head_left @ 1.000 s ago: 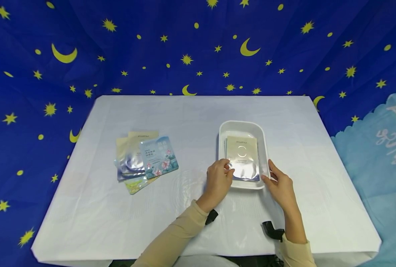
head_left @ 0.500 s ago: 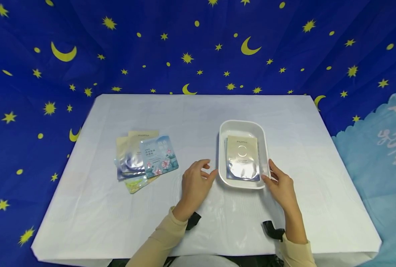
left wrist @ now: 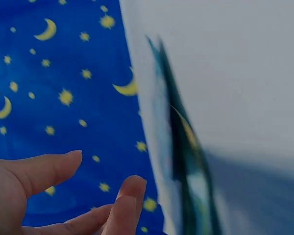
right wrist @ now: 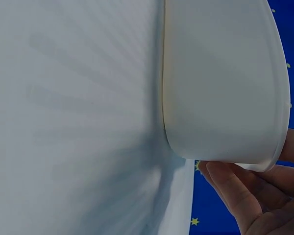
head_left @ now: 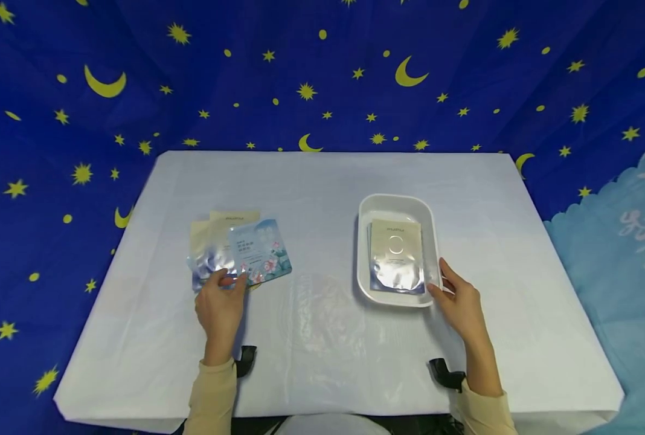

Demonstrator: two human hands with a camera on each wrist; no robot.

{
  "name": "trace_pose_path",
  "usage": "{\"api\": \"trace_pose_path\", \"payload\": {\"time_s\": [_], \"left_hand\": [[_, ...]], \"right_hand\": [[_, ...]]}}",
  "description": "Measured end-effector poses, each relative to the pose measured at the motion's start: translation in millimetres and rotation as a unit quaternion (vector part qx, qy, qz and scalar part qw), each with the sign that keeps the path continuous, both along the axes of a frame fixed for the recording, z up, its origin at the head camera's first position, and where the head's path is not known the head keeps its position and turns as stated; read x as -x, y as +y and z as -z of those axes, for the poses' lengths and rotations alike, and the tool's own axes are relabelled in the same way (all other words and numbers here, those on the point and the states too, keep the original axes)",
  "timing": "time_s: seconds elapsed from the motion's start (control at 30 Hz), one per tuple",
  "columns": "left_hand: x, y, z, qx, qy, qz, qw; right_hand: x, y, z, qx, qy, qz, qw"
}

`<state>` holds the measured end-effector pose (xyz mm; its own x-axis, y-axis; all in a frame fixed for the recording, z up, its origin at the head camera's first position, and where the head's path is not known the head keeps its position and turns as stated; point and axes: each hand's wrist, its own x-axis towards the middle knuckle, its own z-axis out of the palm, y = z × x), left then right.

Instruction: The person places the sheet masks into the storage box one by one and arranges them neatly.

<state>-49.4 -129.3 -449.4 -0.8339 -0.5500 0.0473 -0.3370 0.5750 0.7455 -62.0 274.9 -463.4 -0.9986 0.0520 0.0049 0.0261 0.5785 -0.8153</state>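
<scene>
My left hand (head_left: 220, 305) is over the near edge of a loose pile of face mask packets, its thumb and fingers apart with nothing between them in the left wrist view. On top lies a light blue packet (head_left: 261, 251) with pink flowers; under it are cream-and-silver packets (head_left: 219, 238). The left wrist view shows packets (left wrist: 174, 122) edge-on and blurred, beside the fingers (left wrist: 130, 196). With thumb and fingers, my right hand (head_left: 461, 305) holds the near right side of a white tray (head_left: 398, 205). Inside the tray, a cream-and-silver packet (head_left: 397, 257) lies flat on others.
A white-covered table (head_left: 311, 338) bears both the pile at left and the tray at right. Behind it hangs a blue cloth (head_left: 279, 72) with yellow stars and moons. A light blue cloth (head_left: 616, 290) hangs on the right side.
My left hand has moved left from the packet in the tray to the pile. My right hand stays at the tray, and the packets look unmoved.
</scene>
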Motion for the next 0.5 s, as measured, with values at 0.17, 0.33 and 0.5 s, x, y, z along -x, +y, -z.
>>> {"api": "trace_pose_path", "payload": {"time_s": [0.17, 0.33, 0.5], "left_hand": [[3.9, -11.3, 12.6, -0.007, -0.032, 0.006, 0.9994], [8.4, -14.1, 25.6, -0.007, -0.032, 0.015, 0.9994], [15.7, -14.5, 33.7, -0.027, -0.023, 0.031, 0.9989]], "right_hand": [[0.0, -0.2, -2.9, -0.014, -0.014, 0.003, 0.9998], [-0.2, -1.7, -3.9, -0.018, -0.018, 0.002, 0.9997], [-0.5, -1.6, -5.0, -0.018, -0.015, 0.003, 0.9997]]}}
